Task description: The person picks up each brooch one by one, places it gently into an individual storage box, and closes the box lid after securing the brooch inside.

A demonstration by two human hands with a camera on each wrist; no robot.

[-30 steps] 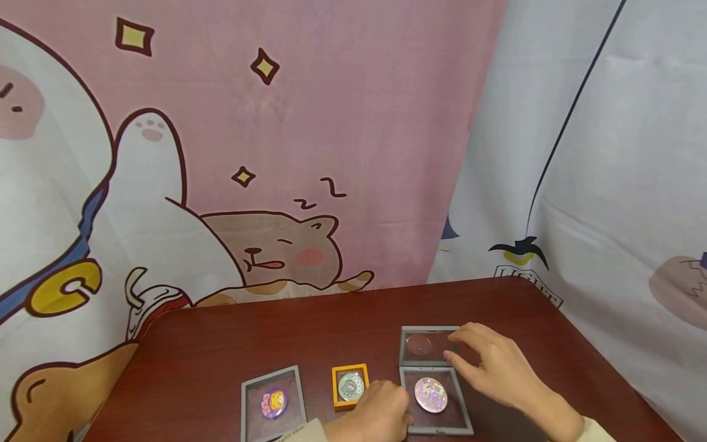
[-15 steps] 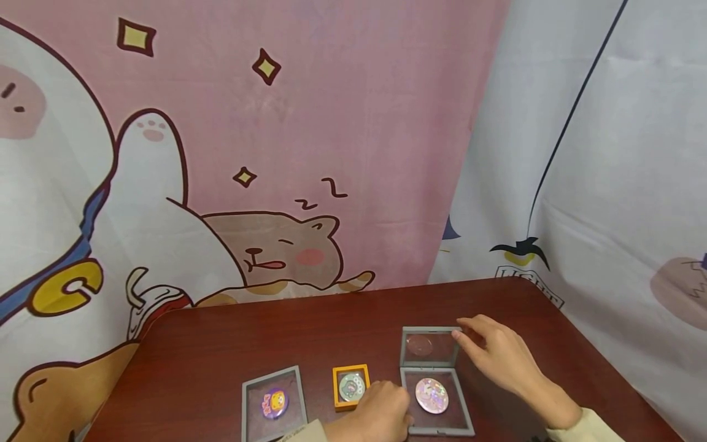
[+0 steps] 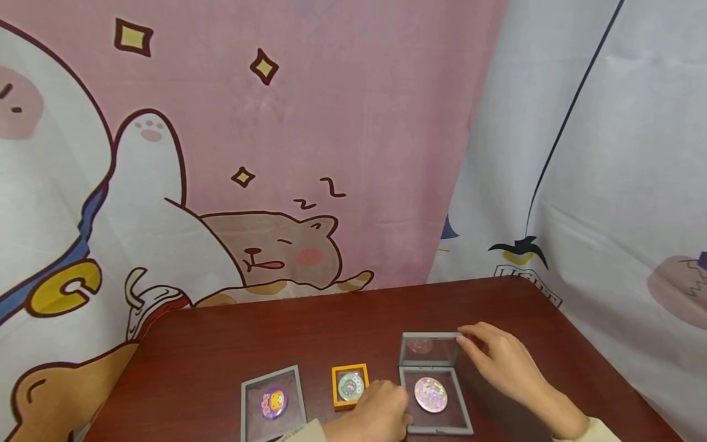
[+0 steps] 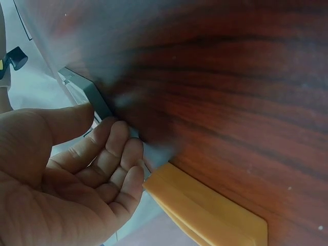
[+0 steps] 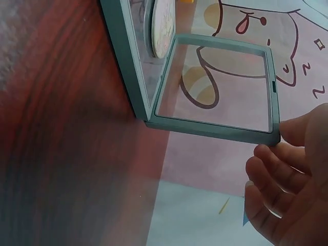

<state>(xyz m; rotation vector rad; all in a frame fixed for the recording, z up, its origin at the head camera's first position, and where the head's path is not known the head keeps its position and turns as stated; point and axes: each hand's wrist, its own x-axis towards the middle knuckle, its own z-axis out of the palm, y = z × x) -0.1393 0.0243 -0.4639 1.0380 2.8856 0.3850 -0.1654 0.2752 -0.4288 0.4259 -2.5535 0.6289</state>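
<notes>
A grey square display case [image 3: 468, 417] stands open, its clear-windowed lid [image 3: 428, 336] raised at the hinge. Inside its base lies a round, shiny pink badge [image 3: 431, 395]. My right hand [image 3: 505, 359] pinches the lid's far right corner between thumb and fingers, as the right wrist view shows with the lid [image 5: 225, 132] roughly square to the base. My left hand [image 3: 382, 410], fingers curled, grips the left edge of the base with thumb and index finger; the grey case [image 4: 92, 95] meets the thumb tip in the left wrist view. What the badge rests on is unclear.
Left of my left hand is a small orange case [image 3: 350, 405] holding a green round badge [image 3: 351, 387]; the hand's little-finger side is close to it. Farther left lies another grey case [image 3: 301, 393] with a purple and yellow badge [image 3: 274, 403]. All rest on a dark red wooden table [image 3: 248, 331].
My right hand has shifted from over the lid to its corner and now pinches it. The lid has swung slightly up and toward me. My left hand has stayed put.
</notes>
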